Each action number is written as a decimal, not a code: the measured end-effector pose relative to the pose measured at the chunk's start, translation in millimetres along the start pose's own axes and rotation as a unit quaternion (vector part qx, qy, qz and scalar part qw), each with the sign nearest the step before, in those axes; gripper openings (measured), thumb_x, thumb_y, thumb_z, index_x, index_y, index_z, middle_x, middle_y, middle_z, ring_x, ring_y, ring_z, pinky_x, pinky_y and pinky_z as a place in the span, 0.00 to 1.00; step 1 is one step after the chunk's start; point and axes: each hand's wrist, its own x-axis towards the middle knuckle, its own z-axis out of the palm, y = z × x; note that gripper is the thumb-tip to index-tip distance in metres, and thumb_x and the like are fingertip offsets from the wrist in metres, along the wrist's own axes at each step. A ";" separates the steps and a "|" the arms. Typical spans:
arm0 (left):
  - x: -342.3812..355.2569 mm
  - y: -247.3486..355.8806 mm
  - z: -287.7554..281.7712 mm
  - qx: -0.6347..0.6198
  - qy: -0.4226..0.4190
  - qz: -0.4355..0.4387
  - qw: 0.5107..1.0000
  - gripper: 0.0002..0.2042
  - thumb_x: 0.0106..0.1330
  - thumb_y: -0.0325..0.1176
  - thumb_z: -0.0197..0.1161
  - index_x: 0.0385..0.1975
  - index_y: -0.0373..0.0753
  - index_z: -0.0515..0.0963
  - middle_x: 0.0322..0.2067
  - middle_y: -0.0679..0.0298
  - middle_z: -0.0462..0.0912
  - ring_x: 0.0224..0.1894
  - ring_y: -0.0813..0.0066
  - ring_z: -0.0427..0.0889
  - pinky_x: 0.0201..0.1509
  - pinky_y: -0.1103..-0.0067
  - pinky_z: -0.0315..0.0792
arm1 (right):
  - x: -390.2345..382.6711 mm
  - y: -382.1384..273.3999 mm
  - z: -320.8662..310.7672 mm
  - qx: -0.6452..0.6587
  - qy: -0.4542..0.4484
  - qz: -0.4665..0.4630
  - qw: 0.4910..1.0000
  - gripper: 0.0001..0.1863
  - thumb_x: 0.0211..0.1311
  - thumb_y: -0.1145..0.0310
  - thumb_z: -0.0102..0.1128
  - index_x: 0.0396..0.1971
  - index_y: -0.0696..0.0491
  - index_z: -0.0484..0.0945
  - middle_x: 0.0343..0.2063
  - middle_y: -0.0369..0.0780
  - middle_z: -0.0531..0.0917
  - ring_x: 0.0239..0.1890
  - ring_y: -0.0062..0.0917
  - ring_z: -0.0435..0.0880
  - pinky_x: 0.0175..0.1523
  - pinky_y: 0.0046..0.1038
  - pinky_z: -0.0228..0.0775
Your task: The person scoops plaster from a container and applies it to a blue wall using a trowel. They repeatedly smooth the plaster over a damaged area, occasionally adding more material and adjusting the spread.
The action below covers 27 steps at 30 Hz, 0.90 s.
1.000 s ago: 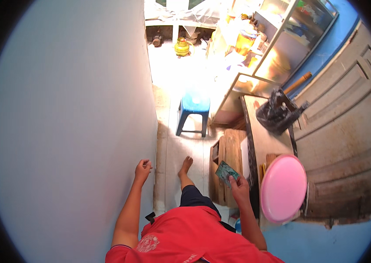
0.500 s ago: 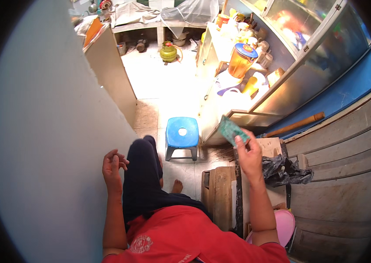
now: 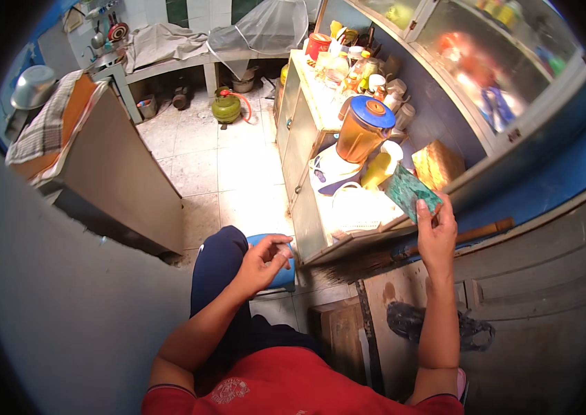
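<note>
My right hand (image 3: 438,232) is raised in front of the cabinet's counter, its thumb and fingers pinching a flat green rectangular piece (image 3: 409,190) with a mottled surface. I cannot tell whether this piece is a pad or a packet. My left hand (image 3: 264,263) hovers over a blue plastic stool (image 3: 282,278), fingers loosely bent and apart, with nothing seen in it. Behind the green piece on the counter are a yellow object (image 3: 378,171), a woven box (image 3: 438,164) and a blender jug (image 3: 362,131) with a blue lid.
On the right stands a cabinet (image 3: 307,225) crowded with jars and bottles. To the left is a tall cupboard (image 3: 116,173) with cloth on top. A green gas cylinder (image 3: 226,109) stands on the tiled floor. Beside my right forearm lies a black plastic bag (image 3: 407,320).
The view has shifted forward, closer to the cabinet. My left hand has swung inward from beside my leg to over the stool. My right hand still holds the green piece, now before the counter.
</note>
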 end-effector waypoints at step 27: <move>196.6 85.7 -123.9 0.142 0.028 -0.173 0.974 0.06 0.68 0.29 0.62 0.40 0.37 0.75 0.26 0.64 0.80 0.26 0.79 0.78 0.33 0.80 0.74 | 303.3 -276.6 -77.7 -0.109 -0.319 -0.080 0.938 0.16 0.66 0.66 0.59 0.51 0.54 0.77 0.41 0.41 0.82 0.42 0.34 0.84 0.46 0.33 0.78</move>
